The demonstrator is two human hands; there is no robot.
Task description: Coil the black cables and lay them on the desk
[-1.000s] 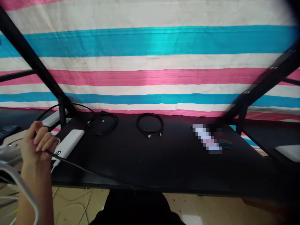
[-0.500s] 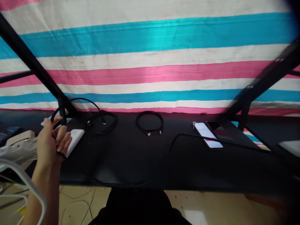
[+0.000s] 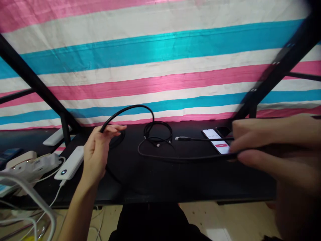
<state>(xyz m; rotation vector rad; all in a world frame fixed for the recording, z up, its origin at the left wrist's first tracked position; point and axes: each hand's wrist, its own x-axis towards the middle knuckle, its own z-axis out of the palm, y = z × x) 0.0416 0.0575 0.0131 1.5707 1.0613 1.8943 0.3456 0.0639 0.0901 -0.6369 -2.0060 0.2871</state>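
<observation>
My left hand [image 3: 97, 152] is raised over the left part of the black table [image 3: 160, 177], its fingers loosely closed around a long black cable [image 3: 130, 108] that arcs up and over to the right. My right hand [image 3: 273, 150], large and close to the camera at the right, pinches the same cable near its other end. The cable's plug [image 3: 180, 138] points left, just left of a lit phone [image 3: 217, 140] lying on the table. A coiled black cable [image 3: 159, 132] rests at the table's back middle. Another dark coil lies partly hidden behind my left hand.
A white power bank [image 3: 71, 162] with a white lead lies at the table's left. Beside it stand a white power strip [image 3: 30, 165] and more white cables. A second dark phone [image 3: 223, 130] lies behind the lit one. Black frame bars [image 3: 35, 83] cross a striped cloth backdrop.
My left hand has moved right, away from the power bank, carrying the black cable. My right hand has come into view holding the cable's other part. The camera tilted a little.
</observation>
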